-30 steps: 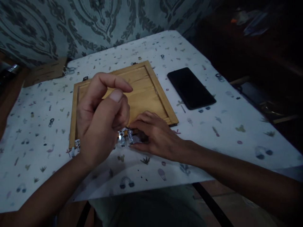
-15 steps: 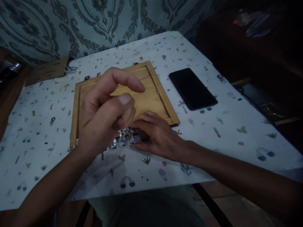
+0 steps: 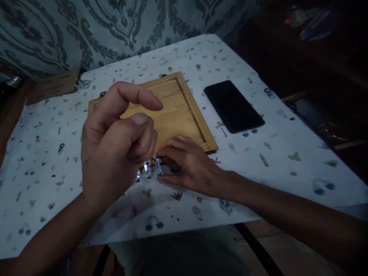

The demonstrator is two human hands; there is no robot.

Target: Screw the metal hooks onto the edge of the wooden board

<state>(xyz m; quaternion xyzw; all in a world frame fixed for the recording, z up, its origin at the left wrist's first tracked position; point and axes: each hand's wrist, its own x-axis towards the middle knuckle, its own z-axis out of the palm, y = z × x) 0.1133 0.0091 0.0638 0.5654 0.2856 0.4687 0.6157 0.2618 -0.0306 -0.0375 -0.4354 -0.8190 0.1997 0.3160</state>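
Note:
My left hand (image 3: 115,142) is raised over the left part of a framed wooden board (image 3: 172,111). Its index finger arches forward, while the thumb presses on the curled fingers; whatever they may hold is hidden. At the board's near edge, my right hand (image 3: 192,165) has its thumb and fingertips around a shiny metal clip (image 3: 158,167). Another metal clip (image 3: 147,170) stands just left of it, and a further one is partly covered by my left hand.
A black phone (image 3: 234,106) lies right of the board on the patterned white tablecloth (image 3: 276,153). Brown cardboard (image 3: 53,86) with a clear item beside it is at the far left corner. Patterned fabric (image 3: 115,30) rises behind the table.
My left hand has moved a little to the left, still with its index finger arched. The right hand has stayed at the metal clip, whose upper end now leans slightly further left.

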